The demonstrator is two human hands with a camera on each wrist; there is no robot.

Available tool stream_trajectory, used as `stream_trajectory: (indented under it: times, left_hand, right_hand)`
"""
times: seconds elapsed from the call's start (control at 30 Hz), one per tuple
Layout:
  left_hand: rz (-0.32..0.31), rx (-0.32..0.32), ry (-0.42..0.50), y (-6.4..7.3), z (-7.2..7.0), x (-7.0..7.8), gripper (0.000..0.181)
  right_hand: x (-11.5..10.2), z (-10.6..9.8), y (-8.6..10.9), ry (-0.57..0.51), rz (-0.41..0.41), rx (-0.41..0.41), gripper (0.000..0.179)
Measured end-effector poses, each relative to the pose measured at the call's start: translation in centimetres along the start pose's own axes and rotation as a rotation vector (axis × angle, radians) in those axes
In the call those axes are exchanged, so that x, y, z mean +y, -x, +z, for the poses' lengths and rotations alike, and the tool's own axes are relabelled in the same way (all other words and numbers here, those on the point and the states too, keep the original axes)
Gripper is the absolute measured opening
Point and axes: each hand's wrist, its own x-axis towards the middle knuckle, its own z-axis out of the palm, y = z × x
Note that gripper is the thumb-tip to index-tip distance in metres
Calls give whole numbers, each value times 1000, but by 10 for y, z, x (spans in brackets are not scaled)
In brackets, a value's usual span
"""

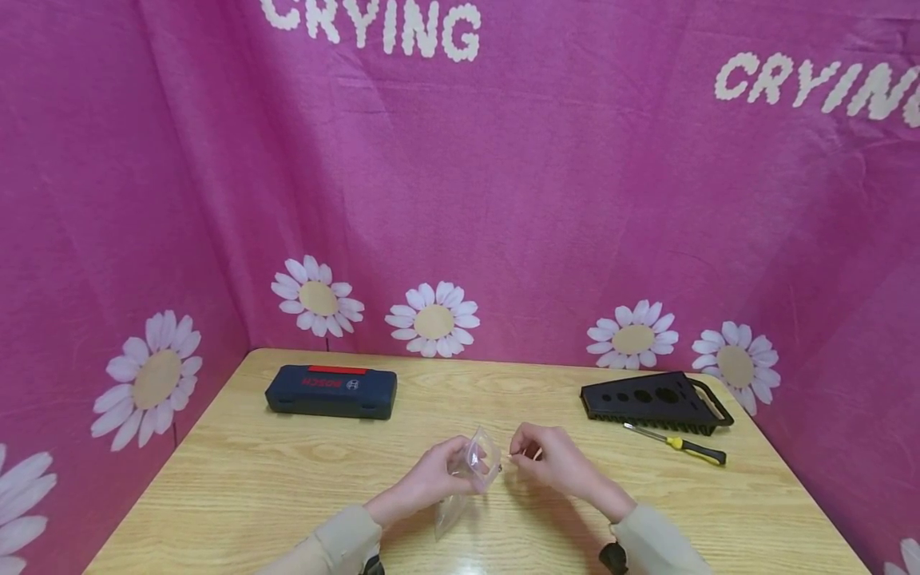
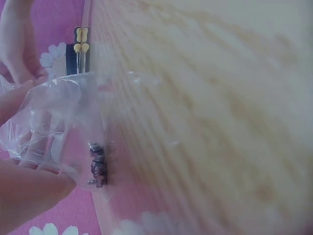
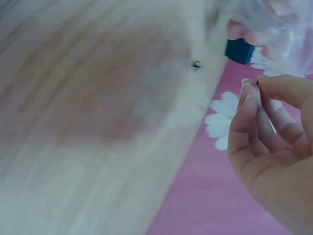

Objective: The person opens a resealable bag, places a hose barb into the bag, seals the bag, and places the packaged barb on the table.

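Observation:
My left hand (image 1: 440, 473) holds a clear plastic bag (image 1: 483, 455), its upper end spread wide and its lower part hanging beneath the hand. Through the film in the left wrist view, a cluster of small dark metal pieces (image 2: 98, 165) shows at the bottom of the bag. Just right of the bag, my right hand (image 1: 557, 459) pinches a tiny dark piece (image 3: 258, 83) between thumb and fingertips; its kind is too small to tell. Another small metal piece (image 3: 196, 64) lies on the table in the right wrist view.
A dark blue Bosch case (image 1: 331, 391) lies at the back left of the wooden table (image 1: 216, 487). At the right are a black holder with holes (image 1: 647, 401) and a yellow-and-black screwdriver (image 1: 679, 444). Pink cloth with daisies (image 1: 460, 200) hangs around the table.

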Motion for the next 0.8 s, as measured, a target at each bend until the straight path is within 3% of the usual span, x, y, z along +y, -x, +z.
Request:
stream_trajectory:
  times: [0.47,0.8]
  left_hand:
    - [17,-24,26,1,1,2,35]
    - [30,-25,20,-1,1,-1,35]
  right_hand:
    - [-27,-23,-13,25,-111,79,8]
    - [-44,-20,-22,-2,-128,40,5]
